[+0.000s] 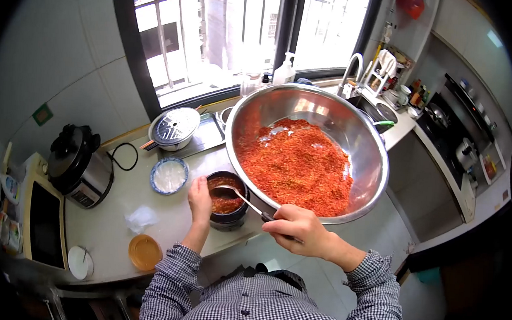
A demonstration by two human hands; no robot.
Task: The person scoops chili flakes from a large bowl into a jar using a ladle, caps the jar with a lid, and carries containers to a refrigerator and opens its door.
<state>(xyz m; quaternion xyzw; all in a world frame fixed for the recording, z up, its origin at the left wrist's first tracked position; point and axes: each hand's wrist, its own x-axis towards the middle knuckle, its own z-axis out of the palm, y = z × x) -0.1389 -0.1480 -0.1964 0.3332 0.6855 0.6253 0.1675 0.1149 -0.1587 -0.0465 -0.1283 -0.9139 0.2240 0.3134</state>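
My left hand (pixel 200 201) is curved against the left side of a dark round jar (pixel 229 218), gripping it. Inside the jar is a red chopped mixture (pixel 224 205). In my right hand (pixel 300 228) is a metal spoon (pixel 248 203) with a black handle, its bowl dipping into the jar's mouth. Directly right of the jar stands a very large steel basin (pixel 368 134), its rim close beside the jar. A broad heap of chopped red chili (pixel 302 171) covers much of the basin's bottom.
On the counter to the left are an electric pressure cooker (pixel 79 167), a blue-rimmed plate (pixel 169 176), a crumpled plastic bag (pixel 141 219), an orange-brown lid (pixel 145 252) and a white cup (pixel 80 263). A lidded pot (pixel 175 127) stands near the window. The faucet (pixel 352 69) is behind the basin.
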